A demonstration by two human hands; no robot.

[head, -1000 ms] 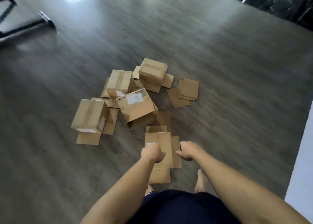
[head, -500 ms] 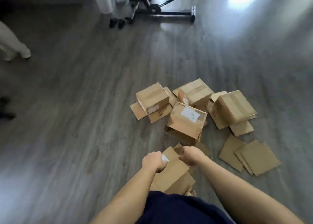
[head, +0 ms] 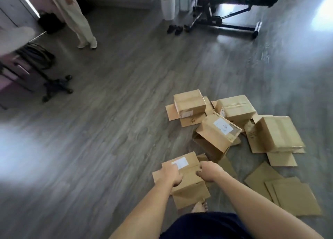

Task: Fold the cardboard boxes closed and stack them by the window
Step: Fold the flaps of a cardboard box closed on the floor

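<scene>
Held box above floor, near the pile. Left hand and right hand grips curled onto its top edges. Likely light, empty, flaps floppy; best gripped at stiff corners.

The tilted cardboard box bears "PICO" near its white label.

1 head-worn wide-angle view looks forward and steeply down at the floor, near both forearms, room edges beyond.
</scene>
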